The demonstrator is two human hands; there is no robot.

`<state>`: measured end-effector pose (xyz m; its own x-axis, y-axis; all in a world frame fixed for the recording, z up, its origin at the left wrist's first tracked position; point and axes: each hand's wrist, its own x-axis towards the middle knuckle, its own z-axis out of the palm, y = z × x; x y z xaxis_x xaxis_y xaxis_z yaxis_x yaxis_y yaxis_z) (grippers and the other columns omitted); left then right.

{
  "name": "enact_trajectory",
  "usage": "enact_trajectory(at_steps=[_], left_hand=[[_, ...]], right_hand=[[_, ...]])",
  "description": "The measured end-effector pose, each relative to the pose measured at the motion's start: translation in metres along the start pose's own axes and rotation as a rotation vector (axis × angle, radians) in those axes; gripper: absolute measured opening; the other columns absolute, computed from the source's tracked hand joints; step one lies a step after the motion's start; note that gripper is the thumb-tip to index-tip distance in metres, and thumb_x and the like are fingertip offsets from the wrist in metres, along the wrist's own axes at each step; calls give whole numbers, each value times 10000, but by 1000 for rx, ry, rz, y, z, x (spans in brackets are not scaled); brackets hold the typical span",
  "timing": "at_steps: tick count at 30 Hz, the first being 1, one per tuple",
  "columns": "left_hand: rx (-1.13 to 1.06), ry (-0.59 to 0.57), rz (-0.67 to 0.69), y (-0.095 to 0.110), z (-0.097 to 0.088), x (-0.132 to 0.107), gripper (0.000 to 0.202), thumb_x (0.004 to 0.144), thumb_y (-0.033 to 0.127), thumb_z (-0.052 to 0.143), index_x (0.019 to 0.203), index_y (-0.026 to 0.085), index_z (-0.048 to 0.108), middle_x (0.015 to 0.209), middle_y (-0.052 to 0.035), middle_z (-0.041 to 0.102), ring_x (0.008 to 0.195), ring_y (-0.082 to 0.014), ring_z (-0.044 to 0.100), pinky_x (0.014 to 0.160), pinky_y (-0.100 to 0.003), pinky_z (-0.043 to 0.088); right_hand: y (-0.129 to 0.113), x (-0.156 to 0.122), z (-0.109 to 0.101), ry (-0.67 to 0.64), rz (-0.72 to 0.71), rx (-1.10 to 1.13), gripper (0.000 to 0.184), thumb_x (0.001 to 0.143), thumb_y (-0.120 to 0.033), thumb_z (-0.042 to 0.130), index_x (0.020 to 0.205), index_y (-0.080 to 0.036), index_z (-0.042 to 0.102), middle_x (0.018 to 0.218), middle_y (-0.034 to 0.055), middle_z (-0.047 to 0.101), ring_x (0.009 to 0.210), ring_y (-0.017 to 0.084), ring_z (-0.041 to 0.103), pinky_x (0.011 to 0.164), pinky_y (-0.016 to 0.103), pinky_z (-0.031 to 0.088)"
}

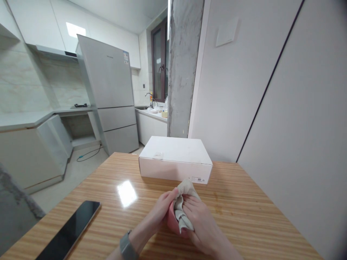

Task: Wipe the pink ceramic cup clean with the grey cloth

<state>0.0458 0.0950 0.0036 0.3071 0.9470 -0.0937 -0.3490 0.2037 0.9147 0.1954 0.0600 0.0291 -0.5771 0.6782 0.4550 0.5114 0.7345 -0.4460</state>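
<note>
A pale kitchen lies beyond the striped wooden table (244, 202) I am working at: white cabinets and a cooktop counter on the far left, a tall grey fridge (111, 94), a sink under the dark window, then a bare concrete pillar (183, 65) and plain white wall panels to the right.

On the table's left edge a dark phone (72, 229) lies flat, screen up, well apart from my hands. Just right of it a ceiling light glares off the varnish.

My left hand (158, 213), a grey watch (127, 247) on its wrist, is curled around a small pink cup (172, 220), bracing it from the side so it stays put. My right hand (202, 222) is closed over a beige cloth (183, 206), fingers pressing the fabric into and over the cup's mouth; a corner of cloth sticks up above my knuckles. The cup sits low, near the table's middle, mostly hidden between my palms, so I cannot tell whether it touches the wood.

Just behind my hands a closed white box (175, 159) rests near the table's far edge.
</note>
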Motion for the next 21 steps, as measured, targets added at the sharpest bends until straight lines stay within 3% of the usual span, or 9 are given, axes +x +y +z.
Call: enact_trajectory(at_steps=[3,5,10,13,17,21], left_hand=[[-60,49,22,-6,2,-1,351,751,480,725,777,142,636,694,20,612,684,-129,536,678,-242,417],[-141,21,7,-6,3,-3,314,745,449,740,788,162,619,682,45,588,662,-113,520,652,-225,404],[-238,-177,-219,5,1,-4,440,819,538,611,885,110,690,810,-53,687,822,-176,616,790,-257,442],[-191,-170,-310,7,-3,-1,473,819,551,613,832,88,706,772,-78,704,793,-174,632,802,-260,454],[-89,-53,-259,2,-5,3,472,786,564,655,843,99,717,783,-79,717,861,-203,644,873,-292,453],[-56,-90,-132,0,-3,3,482,781,554,666,925,98,725,898,-90,732,962,-228,623,931,-320,433]], right_hand=[[3,0,-1,37,16,-22,359,862,-353,455,1075,-137,646,1131,185,689,1085,325,606,1040,480,404],[5,-1,-4,24,-17,-49,351,877,-358,437,1061,-142,643,1125,191,685,1093,327,600,1040,486,397],[1,-4,-11,-26,-89,-22,443,896,-458,376,1039,-140,650,1038,185,704,1024,334,623,997,469,424],[-2,-4,-9,-45,-111,9,486,911,-500,312,1033,-162,640,1026,163,702,1010,316,619,984,452,431],[1,-5,-1,-13,-121,-5,446,908,-483,298,988,-176,610,1010,157,688,1014,308,601,1001,471,416],[8,-4,-1,-14,-97,-51,325,892,-377,335,938,-187,595,973,133,680,986,289,600,1006,473,412]])
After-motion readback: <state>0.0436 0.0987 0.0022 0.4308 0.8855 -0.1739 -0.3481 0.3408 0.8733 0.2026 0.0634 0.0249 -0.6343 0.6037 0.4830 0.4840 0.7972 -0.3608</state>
